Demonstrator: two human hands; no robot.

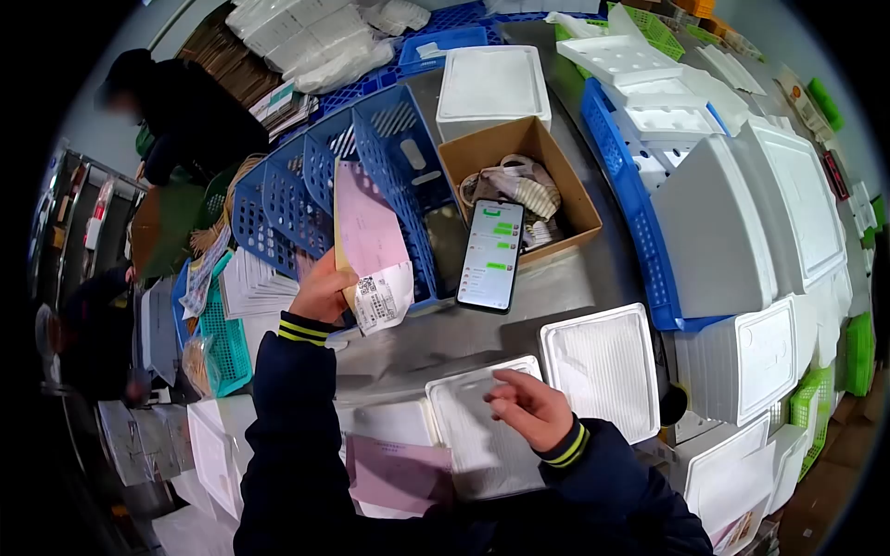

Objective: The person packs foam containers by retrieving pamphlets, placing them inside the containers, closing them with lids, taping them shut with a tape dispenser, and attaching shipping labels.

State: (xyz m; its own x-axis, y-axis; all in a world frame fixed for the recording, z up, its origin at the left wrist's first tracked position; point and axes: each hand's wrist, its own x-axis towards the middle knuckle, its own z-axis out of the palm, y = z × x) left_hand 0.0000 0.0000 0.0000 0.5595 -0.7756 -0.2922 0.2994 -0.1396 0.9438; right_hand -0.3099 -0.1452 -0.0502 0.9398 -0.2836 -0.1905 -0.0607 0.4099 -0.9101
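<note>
My left hand [324, 289] is closed on a pink paper slip [369, 211], whose lower end is a white label with a printed code [382, 298]. The slip lies over the front of a blue divided basket [413, 264]. My right hand [530, 408] hovers above a white foam lid [477, 435], fingers partly curled and apart, with nothing seen in it. A phone [489, 255] showing a chat screen leans at the near side of a cardboard box [579, 199] that holds rolled tape or straps. More pink paper [399, 473] lies close to my body.
White foam boxes stand at the right [714, 232], beside a long blue crate [649, 250]. Another foam box [491, 83] sits behind the cardboard box. A teal basket [222, 334] is on the left. A person in dark clothes [199, 116] is at the upper left.
</note>
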